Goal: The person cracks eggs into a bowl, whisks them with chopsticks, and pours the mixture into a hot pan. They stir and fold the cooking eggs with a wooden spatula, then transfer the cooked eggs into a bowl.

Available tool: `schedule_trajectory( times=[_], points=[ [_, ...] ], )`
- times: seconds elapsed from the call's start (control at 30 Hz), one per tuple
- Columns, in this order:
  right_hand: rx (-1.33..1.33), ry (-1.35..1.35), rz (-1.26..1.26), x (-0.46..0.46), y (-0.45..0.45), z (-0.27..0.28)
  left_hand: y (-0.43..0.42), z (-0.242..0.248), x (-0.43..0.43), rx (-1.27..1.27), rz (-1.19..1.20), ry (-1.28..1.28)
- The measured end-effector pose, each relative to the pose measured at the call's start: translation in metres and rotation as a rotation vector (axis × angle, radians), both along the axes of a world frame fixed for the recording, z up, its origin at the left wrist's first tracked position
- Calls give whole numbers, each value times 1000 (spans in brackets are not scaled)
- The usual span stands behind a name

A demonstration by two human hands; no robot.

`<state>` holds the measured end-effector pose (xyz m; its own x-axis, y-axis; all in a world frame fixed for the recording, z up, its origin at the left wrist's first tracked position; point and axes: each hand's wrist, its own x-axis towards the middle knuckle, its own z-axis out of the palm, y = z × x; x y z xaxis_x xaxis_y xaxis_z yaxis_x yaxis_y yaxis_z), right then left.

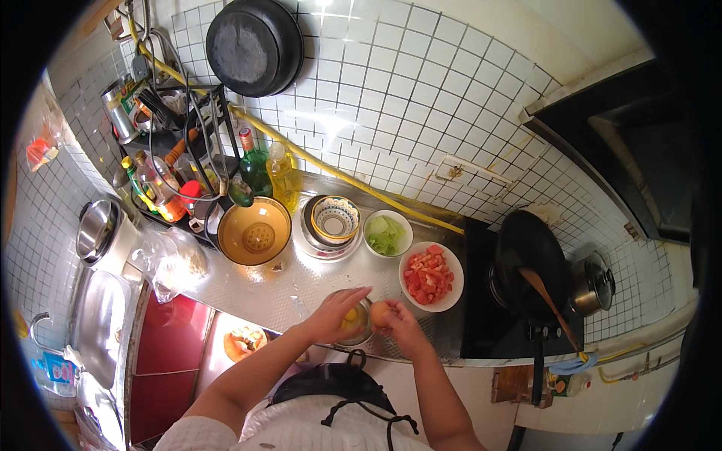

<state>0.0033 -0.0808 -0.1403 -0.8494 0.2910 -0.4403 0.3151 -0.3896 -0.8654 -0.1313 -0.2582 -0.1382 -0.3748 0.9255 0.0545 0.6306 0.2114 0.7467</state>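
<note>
A brown egg [382, 314] is held in the fingers of my right hand [399, 327], just right of a metal bowl [361, 335] at the counter's front edge. Over the left part of that bowl is my left hand [338, 310], its fingers extended and apart, with nothing seen in it. Yellow egg yolk [351, 315] shows inside the bowl, partly covered by the left hand. Behind and to the right stands a white bowl of chopped tomatoes [430, 275]. Farther back, a smaller white bowl holds green leafy pieces [386, 234].
Stacked bowls [336, 219] and a large yellow-brown bowl [255, 230] stand at the back, near oil bottles [282, 176] and a crowded rack. On the right, a black wok [527, 270] with a wooden spatula [544, 293] sits on the stove beside a lidded pot [590, 284]. A sink [103, 327] lies left.
</note>
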Motion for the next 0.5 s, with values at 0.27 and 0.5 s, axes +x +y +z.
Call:
schedule_trajectory(
  times=[0.27, 0.5],
  points=[
    [-14, 48, 218, -5, -3, 16, 12, 29, -14, 226, -48, -156],
    [240, 111, 158, -12, -14, 21, 11, 30, -5, 141, 86, -185]
  ],
)
